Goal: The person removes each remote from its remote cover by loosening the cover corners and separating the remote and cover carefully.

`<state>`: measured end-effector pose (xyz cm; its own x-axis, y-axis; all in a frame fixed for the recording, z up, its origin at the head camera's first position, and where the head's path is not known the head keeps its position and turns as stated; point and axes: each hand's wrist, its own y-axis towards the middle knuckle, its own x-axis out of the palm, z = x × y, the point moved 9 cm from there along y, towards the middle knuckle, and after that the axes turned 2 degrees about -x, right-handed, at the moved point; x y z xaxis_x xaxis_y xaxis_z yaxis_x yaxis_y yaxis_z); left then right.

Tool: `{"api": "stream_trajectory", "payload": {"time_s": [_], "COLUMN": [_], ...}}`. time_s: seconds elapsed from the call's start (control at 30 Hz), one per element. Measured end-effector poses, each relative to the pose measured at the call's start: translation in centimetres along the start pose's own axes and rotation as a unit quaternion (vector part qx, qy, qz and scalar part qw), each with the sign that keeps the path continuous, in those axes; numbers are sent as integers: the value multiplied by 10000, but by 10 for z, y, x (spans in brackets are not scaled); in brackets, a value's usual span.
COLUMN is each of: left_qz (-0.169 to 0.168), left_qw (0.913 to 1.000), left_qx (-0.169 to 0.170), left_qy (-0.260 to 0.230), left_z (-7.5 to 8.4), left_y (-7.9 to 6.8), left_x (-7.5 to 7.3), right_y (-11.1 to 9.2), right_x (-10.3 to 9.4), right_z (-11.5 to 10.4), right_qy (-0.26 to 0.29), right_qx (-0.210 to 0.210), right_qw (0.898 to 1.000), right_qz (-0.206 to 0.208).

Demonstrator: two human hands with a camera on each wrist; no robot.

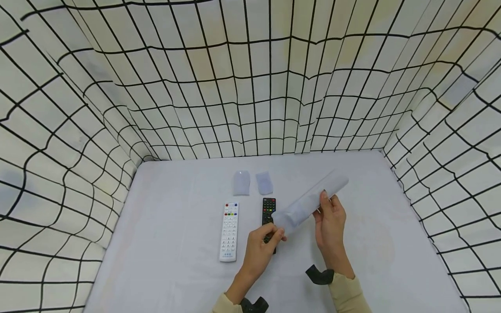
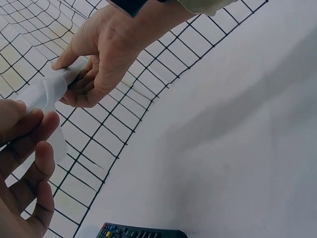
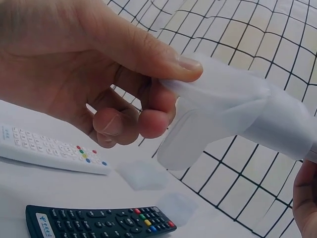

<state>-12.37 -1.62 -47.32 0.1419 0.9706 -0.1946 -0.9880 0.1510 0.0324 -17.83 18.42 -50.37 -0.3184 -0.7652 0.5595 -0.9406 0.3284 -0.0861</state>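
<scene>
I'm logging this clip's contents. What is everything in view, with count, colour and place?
sleeve: 1, translucent white, held above the table between both hands
white remote: 1, white with coloured buttons, on the table, left of the black one
black remote: 1, black, on the table, partly under the left hand
small covers: 2, translucent, side by side on the table behind the remotes
table: 1, pale grey
grid cloth: black-lined white, around the table
left hand: pinches the sleeve's near end
right hand: grips the sleeve's middle

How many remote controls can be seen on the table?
2: a white remote lies left, and a black remote lies beside it, partly hidden by the left hand. None other shows.
</scene>
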Motion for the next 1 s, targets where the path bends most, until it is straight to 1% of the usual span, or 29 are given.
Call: {"api": "stream_trajectory", "payload": {"time_s": [0.1,0.27,0.4,0.5,0.57,0.63,0.73,0.8,0.87,1.0], "left_qz": [-36,55,32,169,392,696,1132,1344,1541,1876], "left_qw": [10000,9998,9997,9989,9973,9944,9880,9841,9810,9769], "left_qx": [-39,-2,171,328,427,501,580,612,639,613], "left_qy": [83,171,152,282,443,624,872,981,995,820], "left_z": [-6,-25,-29,-28,-27,-25,-23,-22,-20,-16], "left_y": [2,4,4,3,4,6,10,13,16,23], "left_x": [2,5,5,1,-6,-14,-29,-37,-46,-67], "right_y": [1,0,0,0,0,0,-1,-2,-2,-3], "right_x": [0,-3,-6,-6,-6,-6,-8,-10,-13,-20], "right_z": [-1,-1,-1,2,4,6,7,8,7,4], "right_qy": [11,23,28,34,-22,-128,-290,-283,-228,-203], "right_qx": [12,115,141,249,365,480,620,699,722,746], "right_qw": [10000,9998,9998,9997,9993,9986,9970,9964,9964,9960], "right_qz": [12,139,165,57,-58,-203,-355,-395,-390,-438]}}
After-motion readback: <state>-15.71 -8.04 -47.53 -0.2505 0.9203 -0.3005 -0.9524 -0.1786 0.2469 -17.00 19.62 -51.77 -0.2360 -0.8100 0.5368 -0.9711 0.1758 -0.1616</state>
